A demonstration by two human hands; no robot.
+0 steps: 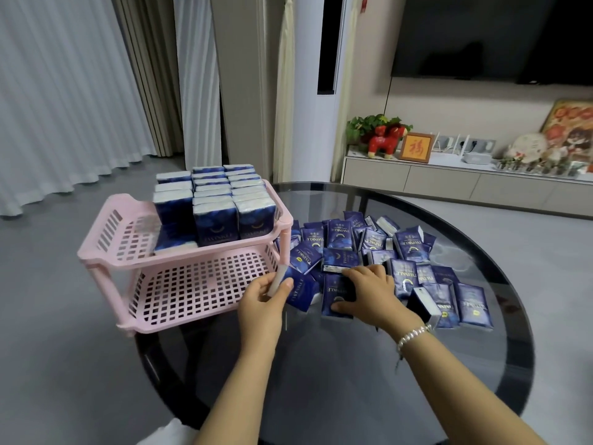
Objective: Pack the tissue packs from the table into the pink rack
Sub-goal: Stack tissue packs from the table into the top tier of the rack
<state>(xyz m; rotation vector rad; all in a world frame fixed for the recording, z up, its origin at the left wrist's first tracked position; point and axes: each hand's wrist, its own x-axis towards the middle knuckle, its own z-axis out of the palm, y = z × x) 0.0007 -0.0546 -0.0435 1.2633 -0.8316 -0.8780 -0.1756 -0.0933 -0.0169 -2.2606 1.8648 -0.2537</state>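
A pink two-tier rack (106,252) stands at the left edge of the round glass table (481,364). Its top shelf carries several upright dark blue tissue packs (215,226) in rows; its lower shelf (199,284) holds nothing. Several loose blue packs (410,248) lie scattered on the table to the right of the rack. My left hand (260,303) grips one pack (301,292) by its edge, just in front of the rack's lower shelf. My right hand (365,292) lies over another flat pack (337,300), fingers and thumb curled round it.
The rack overhangs the table's left rim, with grey floor (64,364) below. Behind the table stand a TV cabinet (449,181) with ornaments, a tall white air conditioner (327,91) and curtains (64,75).
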